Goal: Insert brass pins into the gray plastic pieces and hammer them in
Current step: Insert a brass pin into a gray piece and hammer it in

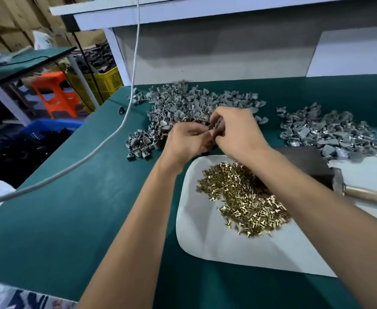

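While the left hand [189, 139] and right hand [234, 130] meet over the big gray pieces pile [183, 103], their fingers pinch one small gray piece [214, 128] together beside the brass pins [241, 197].

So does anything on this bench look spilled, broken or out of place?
Nothing looks broken. One small dark piece lies alone at the green mat's left edge, apart from the gray plastic pieces. A white cord hangs across the work area. The brass pins stay heaped on their white sheet.
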